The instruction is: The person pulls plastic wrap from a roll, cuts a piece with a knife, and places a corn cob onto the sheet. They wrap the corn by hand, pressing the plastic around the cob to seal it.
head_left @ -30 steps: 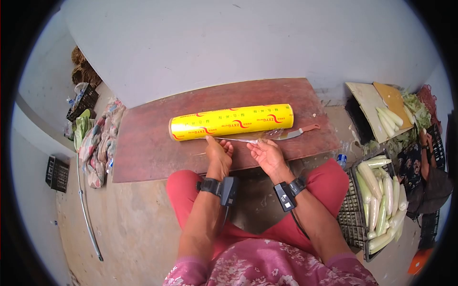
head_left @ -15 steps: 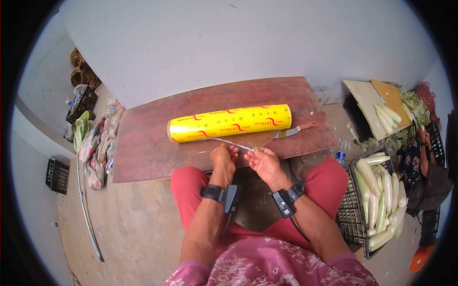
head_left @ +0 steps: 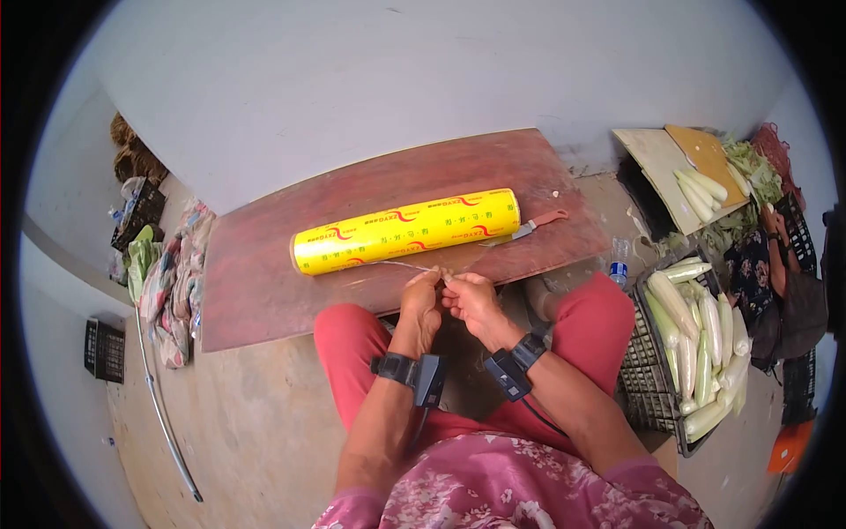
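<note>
A yellow roll of cling film [head_left: 405, 231] with red and green print lies across the reddish-brown board [head_left: 264, 300] in front of me. From its near side a thin, clear strip of film [head_left: 401, 264] runs toward my hands. My left hand [head_left: 420, 304] is closed, its fingertips pinching at the film's gathered edge. Right beside it, my right hand [head_left: 474, 304] also pinches the film, thumb against curled fingers. The two sets of fingertips almost touch. A knife [head_left: 545, 220] with a reddish handle lies by the roll's right end, its blade partly hidden by the roll.
On the right stands a black crate [head_left: 648, 388] of long pale-green vegetables, with a water bottle [head_left: 619, 263] near it. More vegetables [head_left: 701, 194] lie on a board beyond. Another person [head_left: 771, 264] sits at far right. Cloth bundles [head_left: 176, 291] and a pole [head_left: 159, 406] are left.
My hands have come closer together, the left moving right to the film's edge at the right fingertips. The view has shifted slightly, so the roll and board appear further left.
</note>
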`<action>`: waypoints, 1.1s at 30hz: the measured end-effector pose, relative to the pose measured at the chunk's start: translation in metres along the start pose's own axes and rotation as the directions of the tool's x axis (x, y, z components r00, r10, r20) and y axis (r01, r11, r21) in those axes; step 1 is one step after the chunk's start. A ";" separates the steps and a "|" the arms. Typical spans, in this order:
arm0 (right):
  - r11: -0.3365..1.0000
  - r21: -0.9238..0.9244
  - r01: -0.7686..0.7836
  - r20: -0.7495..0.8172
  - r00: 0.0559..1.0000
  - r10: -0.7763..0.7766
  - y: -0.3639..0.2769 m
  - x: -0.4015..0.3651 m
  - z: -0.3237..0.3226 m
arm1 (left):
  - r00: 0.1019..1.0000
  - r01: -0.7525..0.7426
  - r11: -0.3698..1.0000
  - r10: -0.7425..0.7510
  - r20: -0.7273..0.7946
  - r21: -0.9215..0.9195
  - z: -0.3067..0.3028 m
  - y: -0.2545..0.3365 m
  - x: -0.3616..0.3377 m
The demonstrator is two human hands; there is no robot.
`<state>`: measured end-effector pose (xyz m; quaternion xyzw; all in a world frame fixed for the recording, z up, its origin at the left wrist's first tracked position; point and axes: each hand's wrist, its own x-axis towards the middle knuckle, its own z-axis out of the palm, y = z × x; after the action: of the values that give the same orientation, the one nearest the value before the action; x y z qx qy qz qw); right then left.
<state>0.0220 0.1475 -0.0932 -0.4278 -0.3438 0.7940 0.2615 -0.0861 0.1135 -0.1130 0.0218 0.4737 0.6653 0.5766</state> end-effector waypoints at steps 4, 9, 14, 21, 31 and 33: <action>1.000 0.005 0.026 -0.022 0.999 -0.025 -0.005 0.000 -0.004 | 1.000 -0.017 0.997 0.016 -0.015 -0.073 0.006 0.003 -0.012; 0.971 0.233 0.054 0.006 0.998 -0.057 -0.008 0.015 -0.025 | 1.000 -0.010 0.993 0.008 -0.018 -0.119 0.009 0.005 -0.013; 0.829 0.557 -0.046 0.005 0.999 0.052 -0.018 0.036 -0.037 | 1.000 0.011 0.988 -0.012 -0.005 -0.155 0.013 0.012 -0.014; 0.695 0.718 -0.034 0.041 0.999 0.006 -0.034 0.047 -0.037 | 0.999 0.006 0.981 0.001 0.038 -0.194 0.020 0.027 -0.010; 0.846 0.432 0.312 -0.248 0.943 -0.221 -0.038 0.049 -0.058 | 0.998 -0.066 0.978 0.068 0.004 -0.197 0.022 0.024 -0.010; 0.833 0.446 0.327 -0.265 0.937 -0.226 -0.047 0.049 -0.055 | 0.997 -0.066 0.976 0.071 0.017 -0.207 0.024 0.026 -0.013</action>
<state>0.0508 0.2295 -0.1029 -0.3725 -0.1646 0.7604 0.5059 -0.0878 0.1210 -0.0759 -0.0138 0.3940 0.7300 0.5582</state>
